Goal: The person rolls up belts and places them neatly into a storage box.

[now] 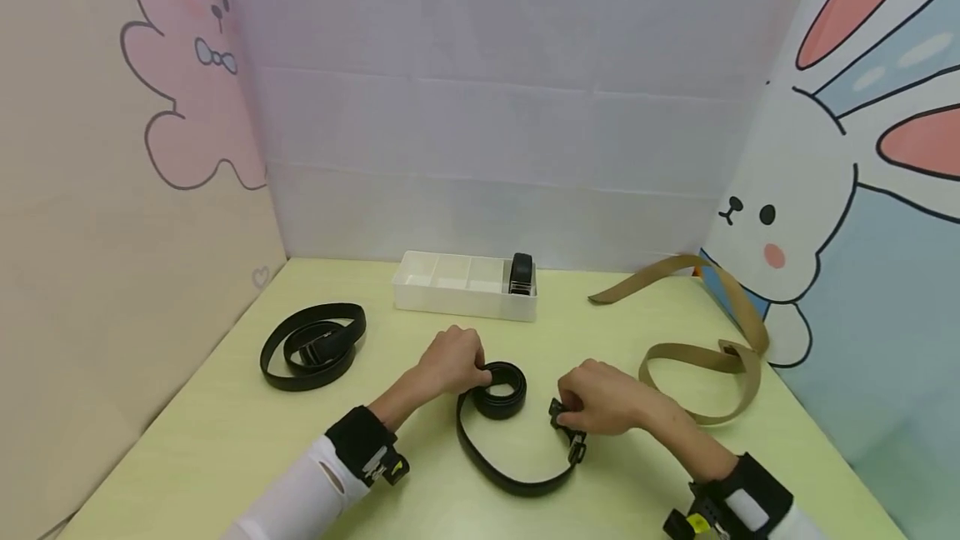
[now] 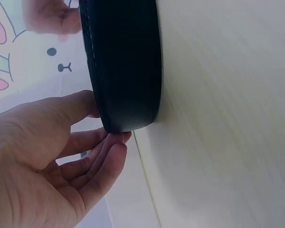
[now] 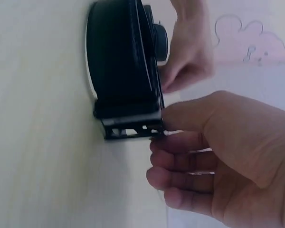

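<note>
A black belt (image 1: 517,487) stands on edge on the table, partly rolled into a coil with its buckle end loose. My left hand (image 1: 452,361) pinches the coil's left side between thumb and fingers; in the left wrist view the belt (image 2: 123,66) rises past the fingertips. My right hand (image 1: 606,398) pinches the buckle end at the right. Close up in the right wrist view, thumb and forefinger meet at the edge of the metal buckle (image 3: 133,129), other fingers curled below. The fingers' far sides are hidden in the head view.
Left on the table lies another coiled black belt (image 1: 273,357). A white divided box (image 1: 465,302) at the back holds a rolled black belt (image 1: 521,273) in its right compartment. A loose tan belt (image 1: 742,307) winds along the right side. Cloth walls (image 1: 487,132) enclose the table.
</note>
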The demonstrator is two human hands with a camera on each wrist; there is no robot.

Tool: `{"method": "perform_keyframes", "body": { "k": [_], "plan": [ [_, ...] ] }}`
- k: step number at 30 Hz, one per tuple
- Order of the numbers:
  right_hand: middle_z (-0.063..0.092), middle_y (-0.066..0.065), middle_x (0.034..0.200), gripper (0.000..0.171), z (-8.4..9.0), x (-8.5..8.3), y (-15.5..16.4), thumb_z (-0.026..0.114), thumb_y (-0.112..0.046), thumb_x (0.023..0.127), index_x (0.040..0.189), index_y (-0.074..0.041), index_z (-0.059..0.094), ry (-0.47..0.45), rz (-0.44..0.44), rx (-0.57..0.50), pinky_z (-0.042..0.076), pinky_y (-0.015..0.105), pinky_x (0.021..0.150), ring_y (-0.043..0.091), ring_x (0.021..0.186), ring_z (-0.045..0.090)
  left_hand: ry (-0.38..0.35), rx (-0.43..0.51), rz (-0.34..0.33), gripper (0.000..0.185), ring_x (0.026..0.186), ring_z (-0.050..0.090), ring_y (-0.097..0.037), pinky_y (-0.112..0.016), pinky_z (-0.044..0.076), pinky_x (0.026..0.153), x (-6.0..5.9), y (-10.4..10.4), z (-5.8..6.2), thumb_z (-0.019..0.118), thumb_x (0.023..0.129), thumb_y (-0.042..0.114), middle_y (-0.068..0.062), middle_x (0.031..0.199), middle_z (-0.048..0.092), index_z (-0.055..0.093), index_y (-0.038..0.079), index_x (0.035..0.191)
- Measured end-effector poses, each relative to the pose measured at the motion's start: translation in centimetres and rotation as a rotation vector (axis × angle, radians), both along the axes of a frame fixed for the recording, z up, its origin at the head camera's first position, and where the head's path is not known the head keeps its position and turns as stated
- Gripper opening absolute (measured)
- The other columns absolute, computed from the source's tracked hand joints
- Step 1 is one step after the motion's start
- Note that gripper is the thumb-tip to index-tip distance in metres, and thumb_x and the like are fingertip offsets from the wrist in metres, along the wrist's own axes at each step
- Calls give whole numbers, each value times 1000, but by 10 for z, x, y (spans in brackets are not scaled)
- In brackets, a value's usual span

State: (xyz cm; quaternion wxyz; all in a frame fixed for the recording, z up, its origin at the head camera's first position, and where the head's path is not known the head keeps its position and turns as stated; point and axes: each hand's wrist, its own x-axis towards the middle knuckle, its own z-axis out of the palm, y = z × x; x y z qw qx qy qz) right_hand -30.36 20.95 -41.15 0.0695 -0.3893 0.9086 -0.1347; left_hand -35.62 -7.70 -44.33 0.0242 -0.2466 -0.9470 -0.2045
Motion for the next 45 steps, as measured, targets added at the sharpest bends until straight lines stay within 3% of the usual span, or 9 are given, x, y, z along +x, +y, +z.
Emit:
{"method": "perform_keyframes", "body": {
  "k": [6, 11, 14, 18, 24, 27, 30, 38, 45],
  "plan": [
    [50, -8, 66, 36, -2, -30, 13, 82, -17, 102, 73, -19, 61, 40, -227, 6, 36, 24, 59, 5, 58, 43, 8, 4, -49, 30, 56, 54, -10, -24, 41, 55, 3, -4, 0, 89, 92, 15, 6, 58, 68, 79, 13, 64],
    [46, -7, 63, 40, -11, -61, 13, 79, -18, 103, 69, -18, 58, 78, -340, -34, 33, 27, 57, 9, 56, 41, 18, 12, -49, 27, 55, 53, -10, -24, 39, 55, 5, -5, -2, 89, 92, 14, 5, 58, 68, 80, 11, 66],
    [50, -6, 62, 38, -17, -70, 10, 78, -20, 103, 68, -16, 62, 76, -392, -92, 35, 28, 57, 10, 57, 43, 21, 21, -42, 25, 57, 54, -10, -25, 40, 56, 6, -4, -2, 89, 91, 14, 4, 60, 71, 82, 10, 68],
    [57, -4, 63, 38, -15, -55, 4, 78, -29, 105, 71, -13, 69, 85, -453, -121, 37, 28, 57, 11, 57, 46, 17, 26, -34, 22, 58, 55, -9, -24, 41, 56, 7, -3, -3, 90, 91, 14, 3, 62, 73, 84, 9, 70],
    [39, -10, 52, 55, -8, -2, -9, 79, -38, 105, 58, -17, 59, 77, -542, -80, 29, 26, 52, 10, 51, 36, 14, 19, -27, 24, 58, 54, -10, -24, 41, 55, 8, -5, -3, 90, 91, 14, 3, 61, 71, 82, 10, 69],
    [30, -13, 49, 61, -12, 19, -15, 82, -33, 101, 51, -20, 49, 41, -564, -81, 25, 25, 51, 8, 49, 30, 19, 24, -36, 25, 58, 54, -11, -25, 41, 56, 8, -5, -3, 89, 91, 15, 3, 61, 70, 81, 10, 68],
    [25, -15, 49, 62, -18, 30, -20, 81, -23, 98, 50, -23, 42, 17, -555, -112, 23, 24, 50, 5, 49, 26, 30, 29, -43, 26, 57, 53, -10, -24, 40, 55, 7, -5, -3, 89, 92, 15, 4, 59, 70, 81, 10, 67],
    [20, -14, 50, 60, -23, 25, -23, 73, -6, 92, 50, -24, 34, 60, -566, -131, 19, 24, 50, 5, 49, 20, 26, 25, -82, 24, 56, 50, -8, -22, 38, 54, 8, -8, -3, 87, 94, 13, 6, 59, 68, 82, 11, 70],
    [20, -13, 50, 60, -20, -1, -19, 71, -3, 93, 49, -22, 34, 91, -579, -133, 19, 24, 50, 6, 50, 18, 12, 19, -226, 22, 57, 47, -2, -19, 36, 57, 10, -8, -4, 83, 99, 10, 7, 64, 68, 84, 10, 77]
  ]
}}
